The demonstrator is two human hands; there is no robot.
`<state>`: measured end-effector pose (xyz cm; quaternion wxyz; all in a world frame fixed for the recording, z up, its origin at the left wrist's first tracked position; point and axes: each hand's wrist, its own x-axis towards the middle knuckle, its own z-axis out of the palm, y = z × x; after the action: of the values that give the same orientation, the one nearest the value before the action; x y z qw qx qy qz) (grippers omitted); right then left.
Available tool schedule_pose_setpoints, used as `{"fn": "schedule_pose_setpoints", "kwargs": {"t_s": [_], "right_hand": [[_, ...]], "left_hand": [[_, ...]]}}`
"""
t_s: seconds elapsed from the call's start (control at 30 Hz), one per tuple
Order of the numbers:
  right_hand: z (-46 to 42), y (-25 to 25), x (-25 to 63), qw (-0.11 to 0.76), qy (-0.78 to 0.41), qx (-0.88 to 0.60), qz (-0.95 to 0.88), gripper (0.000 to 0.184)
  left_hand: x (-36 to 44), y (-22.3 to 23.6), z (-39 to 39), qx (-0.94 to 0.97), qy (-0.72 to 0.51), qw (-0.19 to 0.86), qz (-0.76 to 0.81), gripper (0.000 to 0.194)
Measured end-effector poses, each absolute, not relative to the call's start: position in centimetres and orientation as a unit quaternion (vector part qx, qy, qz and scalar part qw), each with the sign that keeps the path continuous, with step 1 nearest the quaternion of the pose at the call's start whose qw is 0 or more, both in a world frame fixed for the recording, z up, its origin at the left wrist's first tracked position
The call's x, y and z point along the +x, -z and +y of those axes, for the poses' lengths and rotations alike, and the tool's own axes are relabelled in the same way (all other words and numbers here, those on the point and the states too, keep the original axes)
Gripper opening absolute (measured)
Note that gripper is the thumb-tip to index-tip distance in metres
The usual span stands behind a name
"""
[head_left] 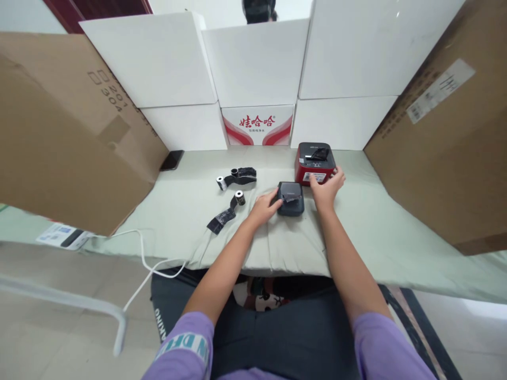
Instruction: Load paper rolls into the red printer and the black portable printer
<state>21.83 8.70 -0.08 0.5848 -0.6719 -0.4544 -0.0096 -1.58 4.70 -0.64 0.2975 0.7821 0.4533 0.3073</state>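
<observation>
A small dark printer-like box with a scrap of black film on its top sits on the cloth-covered table. My left hand grips its left side, with thumb and fingertips against the casing. Behind it and to the right stands a larger red and black printer-like box, with black film at its top slot and a white barcode label in front. My right hand is closed around its front right corner, thumb on the front face and fingers along the side.
To the left lie small paper rolls with black unwound strips, one roll nearer me and another farther back. White boxes wall off the back. Brown cartons stand at both sides. A phone and white cable lie left.
</observation>
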Motion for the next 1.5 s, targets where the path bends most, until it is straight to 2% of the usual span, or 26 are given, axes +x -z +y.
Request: {"fn": "schedule_pose_setpoints", "kwargs": {"t_s": [0.07,0.17,0.23,0.27,0.33,0.4,0.53,0.63,0.73,0.83,0.9,0.97,1.07,1.17,1.23,1.33,1.5], "right_hand": [[9.0,0.1,22.8,0.589,-0.025,-0.670,-0.450,0.078],[8.4,-0.4,24.5,0.574,-0.088,-0.699,-0.418,0.061],[7.4,-0.9,25.0,0.532,-0.200,-0.719,-0.401,0.043],[6.8,-1.2,24.9,0.507,-0.280,-0.714,-0.394,0.036],[5.3,-1.8,24.0,0.469,-0.440,-0.672,-0.366,0.032],[3.8,-2.4,22.9,0.485,-0.498,-0.630,-0.347,0.034],[1.1,-3.9,22.7,0.539,-0.441,-0.610,-0.379,0.044],[-0.4,-4.6,24.7,0.536,-0.396,-0.632,-0.396,0.054],[-1.2,-4.7,27.1,0.504,-0.374,-0.676,-0.385,0.052],[-0.8,-4.6,29.4,0.458,-0.403,-0.696,-0.378,0.043],[0.6,-4.7,30.7,0.454,-0.423,-0.685,-0.381,0.031],[2.8,-5.2,31.4,0.483,-0.424,-0.661,-0.388,0.022],[7.1,-5.8,31.0,0.521,-0.435,-0.612,-0.405,0.019],[10.5,-6.5,29.1,0.510,-0.478,-0.555,-0.451,0.034],[11.5,-7.1,27.6,0.512,-0.471,-0.535,-0.480,0.048],[11.2,-8.3,25.2,0.513,-0.438,-0.514,-0.531,0.058],[7.6,-10.3,21.2,0.497,-0.425,-0.480,-0.586,0.064]], "left_hand": [[-1.8,0.4,4.4,0.811,-0.265,0.294,0.431,0.077],[-1.8,0.3,4.1,0.854,-0.219,0.269,0.388,0.112],[-1.6,0.4,4.1,0.865,-0.219,0.249,0.376,0.124],[-1.3,0.5,4.1,0.864,-0.229,0.242,0.378,0.124],[-0.7,0.5,4.2,0.855,-0.259,0.235,0.383,0.117],[0.2,0.2,4.2,0.853,-0.291,0.228,0.369,0.109],[2.7,-0.6,3.5,0.851,-0.331,0.231,0.336,0.102],[5.3,-0.3,2.7,0.845,-0.307,0.269,0.346,0.107],[7.3,0.2,1.9,0.848,-0.260,0.282,0.365,0.110],[7.3,-0.3,2.0,0.858,-0.232,0.268,0.371,0.108],[6.5,-1.4,3.4,0.840,-0.254,0.273,0.394,0.097],[6.0,-2.6,6.1,0.778,-0.337,0.298,0.439,0.073],[7.2,-4.1,11.4,0.649,-0.427,0.388,0.496,0.053],[9.5,-5.1,15.0,0.566,-0.443,0.487,0.495,0.042],[10.1,-5.6,15.9,0.548,-0.453,0.513,0.480,0.035],[8.3,-6.3,15.3,0.549,-0.481,0.489,0.478,0.029],[2.6,-6.8,11.8,0.576,-0.504,0.398,0.505,0.031]]}}
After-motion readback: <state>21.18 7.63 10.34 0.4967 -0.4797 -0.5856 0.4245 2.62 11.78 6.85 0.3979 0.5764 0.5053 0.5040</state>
